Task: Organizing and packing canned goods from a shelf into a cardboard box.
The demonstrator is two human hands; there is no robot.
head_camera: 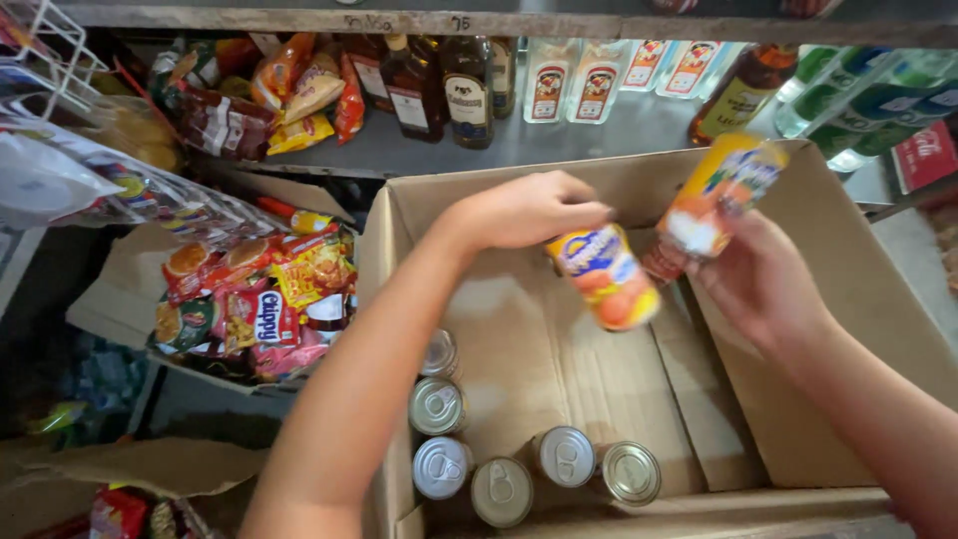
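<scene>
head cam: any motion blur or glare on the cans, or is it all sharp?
Head view: the can in the right hand, can, is smeared by motion blur; the left hand can is softer-edged but readable; the standing cans in the cardboard box are sharp, with mild glare on their silver tops; shelf bottles bow slightly from wide-angle distortion.

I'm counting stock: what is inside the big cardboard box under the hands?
Six upright cans stand along the cardboard box's near-left corner. Its floor elsewhere looks bare. The left hand and right hand each hold an orange can above it, covering part of the far floor.
</scene>
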